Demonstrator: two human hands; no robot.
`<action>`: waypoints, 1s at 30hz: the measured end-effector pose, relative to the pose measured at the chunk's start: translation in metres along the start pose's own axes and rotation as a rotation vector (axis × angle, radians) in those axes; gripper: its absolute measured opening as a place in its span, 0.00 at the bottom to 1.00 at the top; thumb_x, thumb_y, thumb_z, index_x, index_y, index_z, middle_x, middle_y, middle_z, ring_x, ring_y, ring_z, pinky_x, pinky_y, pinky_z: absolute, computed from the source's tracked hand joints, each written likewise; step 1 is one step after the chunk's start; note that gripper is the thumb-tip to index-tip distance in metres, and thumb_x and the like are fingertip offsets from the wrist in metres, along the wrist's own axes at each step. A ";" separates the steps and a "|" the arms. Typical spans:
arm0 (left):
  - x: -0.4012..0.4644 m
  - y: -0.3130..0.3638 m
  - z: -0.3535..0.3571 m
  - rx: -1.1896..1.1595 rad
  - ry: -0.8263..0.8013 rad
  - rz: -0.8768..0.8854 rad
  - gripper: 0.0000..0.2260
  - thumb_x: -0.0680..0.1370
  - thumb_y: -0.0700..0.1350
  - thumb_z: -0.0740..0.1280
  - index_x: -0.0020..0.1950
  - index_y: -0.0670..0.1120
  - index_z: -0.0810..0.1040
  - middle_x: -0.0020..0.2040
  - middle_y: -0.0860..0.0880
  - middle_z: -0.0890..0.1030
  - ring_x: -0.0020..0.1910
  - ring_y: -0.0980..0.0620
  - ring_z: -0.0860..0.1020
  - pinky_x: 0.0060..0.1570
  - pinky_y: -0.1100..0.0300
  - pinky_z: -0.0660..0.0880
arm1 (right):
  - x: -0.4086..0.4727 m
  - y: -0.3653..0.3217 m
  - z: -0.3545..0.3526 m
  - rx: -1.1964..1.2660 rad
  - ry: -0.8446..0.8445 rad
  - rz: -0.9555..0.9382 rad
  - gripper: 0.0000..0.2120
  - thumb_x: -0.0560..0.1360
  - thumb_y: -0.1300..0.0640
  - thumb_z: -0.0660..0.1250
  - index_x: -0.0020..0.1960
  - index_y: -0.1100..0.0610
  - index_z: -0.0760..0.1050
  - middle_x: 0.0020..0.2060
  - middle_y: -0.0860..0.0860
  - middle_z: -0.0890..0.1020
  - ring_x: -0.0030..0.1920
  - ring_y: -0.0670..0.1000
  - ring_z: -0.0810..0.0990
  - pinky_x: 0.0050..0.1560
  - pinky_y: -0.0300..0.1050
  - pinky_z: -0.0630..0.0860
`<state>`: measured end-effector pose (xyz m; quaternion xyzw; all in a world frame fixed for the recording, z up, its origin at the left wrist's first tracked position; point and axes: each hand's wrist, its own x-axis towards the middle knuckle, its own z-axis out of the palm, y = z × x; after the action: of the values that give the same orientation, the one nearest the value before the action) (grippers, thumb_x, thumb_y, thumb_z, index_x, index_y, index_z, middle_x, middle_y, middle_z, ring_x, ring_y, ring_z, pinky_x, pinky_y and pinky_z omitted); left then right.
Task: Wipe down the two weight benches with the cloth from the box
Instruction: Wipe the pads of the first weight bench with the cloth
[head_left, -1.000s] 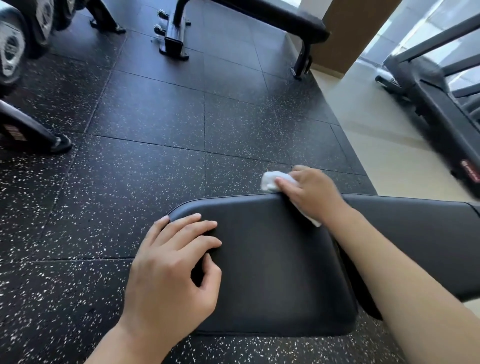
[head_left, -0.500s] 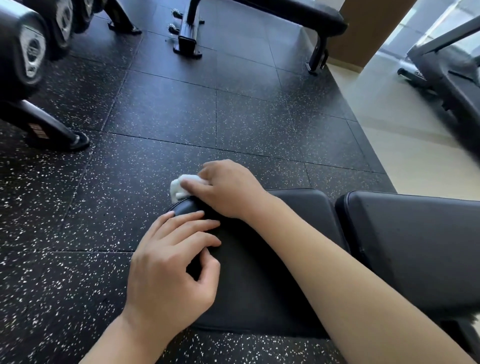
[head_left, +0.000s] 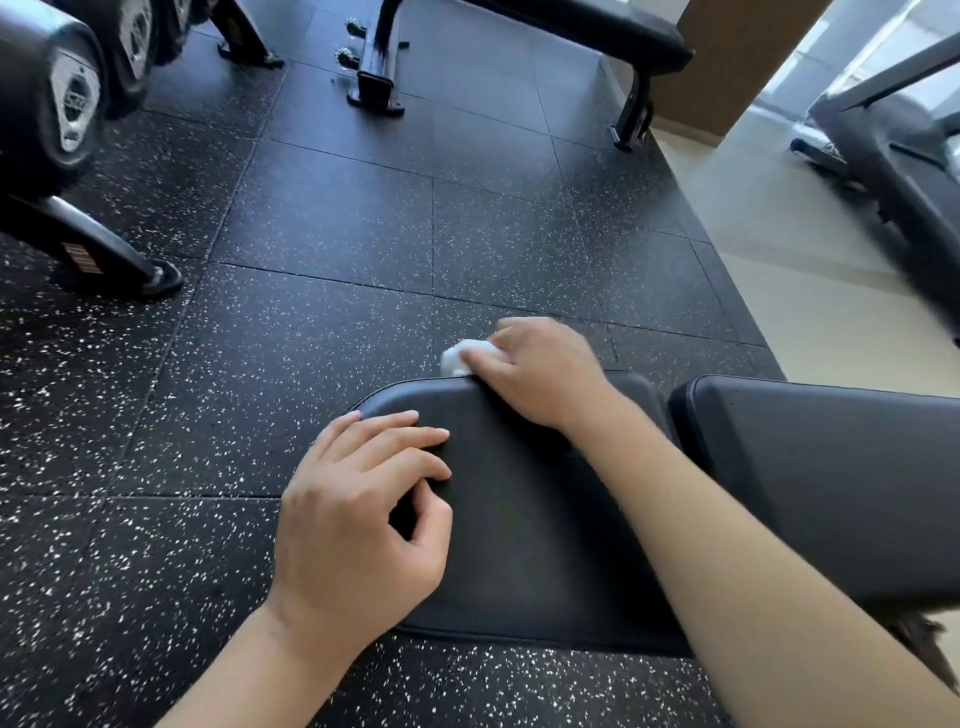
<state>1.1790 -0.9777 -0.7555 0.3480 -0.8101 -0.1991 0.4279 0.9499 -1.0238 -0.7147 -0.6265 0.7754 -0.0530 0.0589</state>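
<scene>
A black padded weight bench (head_left: 524, 525) fills the lower middle, its seat pad nearest me and its longer back pad (head_left: 831, 483) running off to the right. My right hand (head_left: 540, 374) grips a small white cloth (head_left: 460, 356) and holds it against the seat pad's far edge. My left hand (head_left: 358, 514) rests on the pad's left end with fingers laid flat and thumb tucked in. A second black bench (head_left: 587, 26) stands on its frame at the far top of the view.
Round dumbbells (head_left: 67, 98) sit on a rack at top left, its foot (head_left: 109, 260) reaching over the speckled black rubber floor (head_left: 322, 218). A treadmill (head_left: 893, 156) stands on pale flooring at right. A brown column rises at top right.
My right hand has slid the cloth back to the right along the pad's far edge, after reaching the left corner half a second ago. My left hand has stayed put.
</scene>
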 end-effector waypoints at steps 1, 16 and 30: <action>0.000 -0.001 0.001 0.006 0.006 0.005 0.08 0.73 0.39 0.66 0.42 0.48 0.85 0.54 0.55 0.87 0.61 0.50 0.84 0.69 0.44 0.74 | 0.003 -0.021 0.005 0.017 0.004 -0.041 0.26 0.78 0.37 0.59 0.32 0.57 0.72 0.34 0.52 0.78 0.39 0.56 0.78 0.39 0.50 0.72; -0.002 -0.004 -0.002 -0.048 -0.017 0.004 0.07 0.71 0.36 0.68 0.41 0.47 0.84 0.52 0.55 0.87 0.60 0.51 0.83 0.67 0.44 0.75 | -0.036 0.059 -0.004 0.119 0.183 0.080 0.21 0.82 0.43 0.64 0.34 0.51 0.74 0.41 0.45 0.76 0.49 0.53 0.76 0.48 0.50 0.72; -0.006 -0.033 -0.082 0.162 -0.583 -0.302 0.37 0.76 0.71 0.53 0.83 0.58 0.55 0.76 0.62 0.68 0.74 0.57 0.66 0.72 0.51 0.71 | -0.015 -0.095 0.019 0.041 0.088 -0.294 0.22 0.82 0.41 0.63 0.36 0.54 0.75 0.42 0.47 0.74 0.48 0.52 0.73 0.47 0.52 0.73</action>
<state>1.2627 -0.9978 -0.7338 0.4255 -0.8507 -0.2864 0.1148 1.0477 -1.0289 -0.7182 -0.7290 0.6759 -0.1044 0.0291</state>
